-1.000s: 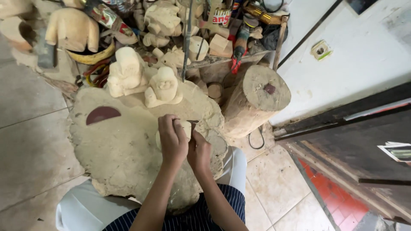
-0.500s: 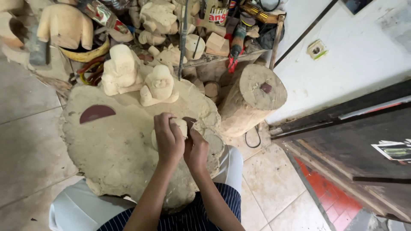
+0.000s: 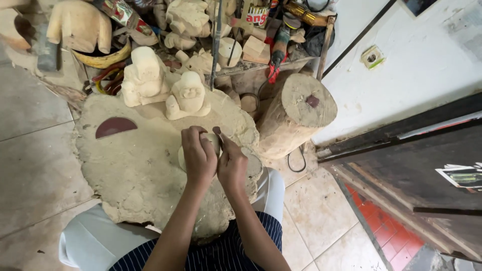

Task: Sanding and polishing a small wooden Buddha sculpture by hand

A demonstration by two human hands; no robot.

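Left hand [image 3: 199,155] gripping small pale carving [image 3: 211,141] — right hand [image 3: 232,165] holding sandpaper [image 3: 218,132]

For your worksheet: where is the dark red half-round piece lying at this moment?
In the head view, the dark red half-round piece lies flat on the dusty slab, left of the left hand and below the pale carved figures.

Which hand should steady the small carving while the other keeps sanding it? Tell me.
Probably the left hand: it already wraps the small pale carving on the dusty slab. The right hand pinches a brown sanding piece.
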